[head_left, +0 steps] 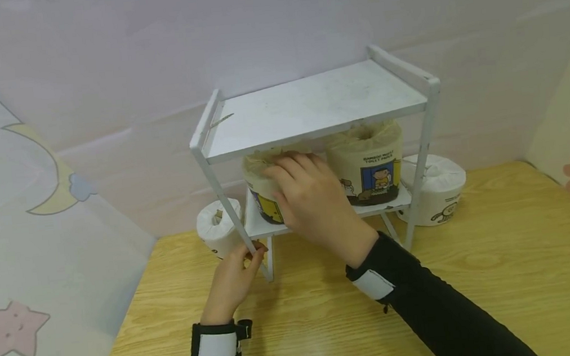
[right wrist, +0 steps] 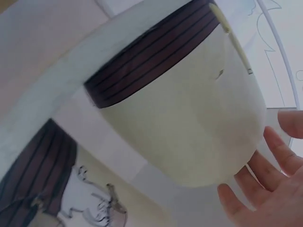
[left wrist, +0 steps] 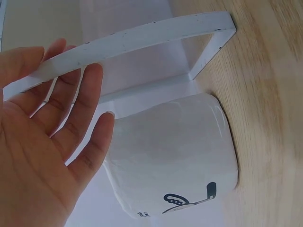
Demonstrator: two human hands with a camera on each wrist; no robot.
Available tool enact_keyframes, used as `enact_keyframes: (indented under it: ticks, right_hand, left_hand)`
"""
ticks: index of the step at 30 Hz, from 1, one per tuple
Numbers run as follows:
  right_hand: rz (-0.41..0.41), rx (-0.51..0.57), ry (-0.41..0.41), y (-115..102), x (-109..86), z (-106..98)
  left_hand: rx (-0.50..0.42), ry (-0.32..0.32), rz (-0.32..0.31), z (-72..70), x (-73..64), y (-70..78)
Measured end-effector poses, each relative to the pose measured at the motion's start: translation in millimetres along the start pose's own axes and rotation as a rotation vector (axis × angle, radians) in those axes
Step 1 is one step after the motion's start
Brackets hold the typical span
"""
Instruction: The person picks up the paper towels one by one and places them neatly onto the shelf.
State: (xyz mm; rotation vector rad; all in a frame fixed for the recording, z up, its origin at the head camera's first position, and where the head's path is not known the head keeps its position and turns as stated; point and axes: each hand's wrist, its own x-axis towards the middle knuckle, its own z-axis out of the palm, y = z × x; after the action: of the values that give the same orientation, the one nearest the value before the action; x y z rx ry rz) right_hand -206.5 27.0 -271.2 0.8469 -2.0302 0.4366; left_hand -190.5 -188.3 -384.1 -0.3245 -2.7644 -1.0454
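A small white two-tier shelf [head_left: 309,105] stands on the wooden table. My left hand [head_left: 235,281] holds its front left leg [left wrist: 142,45] low down, thumb on one side and fingers on the other. On the lower tier sit two toilet paper rolls in cream printed wrappers. My right hand [head_left: 312,201] reaches under the top tier to the left toilet paper roll [head_left: 260,188]. In the right wrist view its fingertips [right wrist: 255,165] lie at that roll's top edge, the thumb held apart. The right toilet paper roll [head_left: 377,164] stands just beside this hand, upright.
A white-wrapped roll [head_left: 219,237] stands on the table [head_left: 502,272] left of the shelf, close to my left fingers. Another white-wrapped roll [head_left: 433,187] stands behind the right legs. A pale wall [head_left: 272,32] rises behind, with printed side walls.
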Motion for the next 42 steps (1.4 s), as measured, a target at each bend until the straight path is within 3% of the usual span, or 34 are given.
enact_keyframes:
  ticks: [7, 20, 24, 32, 42]
  right_hand:
    - [-0.008, -0.017, 0.012, -6, 6.1, 3]
    - [-0.011, -0.21, -0.076, -16, 17.5, 16]
    - [-0.015, -0.232, -0.067, -16, 18.9, 19]
    - [-0.039, -0.212, -0.061, -12, 16.0, 20]
    - [-0.052, -0.094, -0.094, 2, 10.4, 14]
  left_hand:
    - [0.004, -0.007, 0.002, 0.7, 0.9, 0.0]
    - [0.014, -0.013, 0.012, -0.4, -1.0, -1.0]
    - [0.015, -0.011, 0.011, -0.6, -1.5, -1.6]
    - [0.019, -0.002, 0.03, -0.2, -0.6, -2.7]
    - [0.019, -0.002, 0.022, 1.4, 1.7, -2.2]
